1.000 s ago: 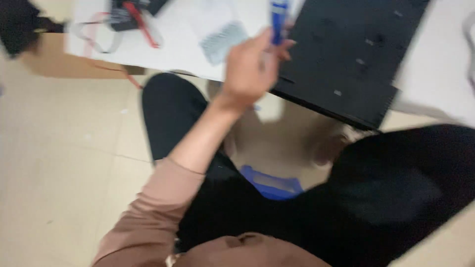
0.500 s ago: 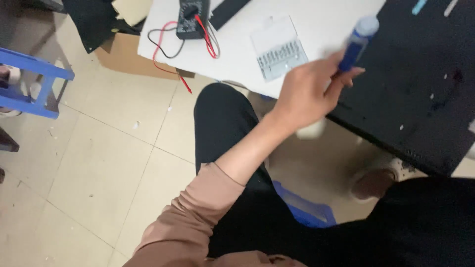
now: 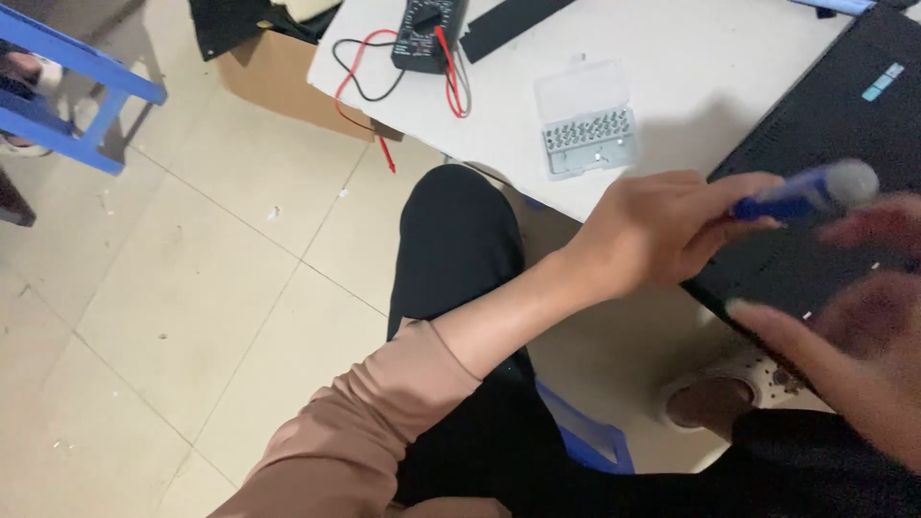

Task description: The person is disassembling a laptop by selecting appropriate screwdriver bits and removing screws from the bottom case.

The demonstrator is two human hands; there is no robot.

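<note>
On the white table (image 3: 729, 58), at about 12 o'clock from the left hand (image 3: 652, 235), lies a clear plastic bit case (image 3: 587, 120) with rows of small metal bits. Further at 11 o'clock rests a dark multimeter (image 3: 427, 29) with red and black leads (image 3: 403, 82) that hang over the table edge. A flat black laptop base (image 3: 844, 192) covers the table at 3 o'clock. On the tiled floor there are a cardboard box (image 3: 278, 72) and a blue stool frame (image 3: 72, 91) at 9 to 10 o'clock.

The left hand is closed around a blue screwdriver (image 3: 801, 195) with a round grey cap, holding it over the near edge of the laptop base. The right hand (image 3: 854, 326) comes in blurred at 4 o'clock, fingers spread open, empty, partly hiding the laptop base.

Compared with half a second before, the screwdriver is now lying nearly level instead of pointing up, and the right hand has entered the view.

The sleeve (image 3: 355, 432) is soft brown-pink cloth, the trousers are black.
</note>
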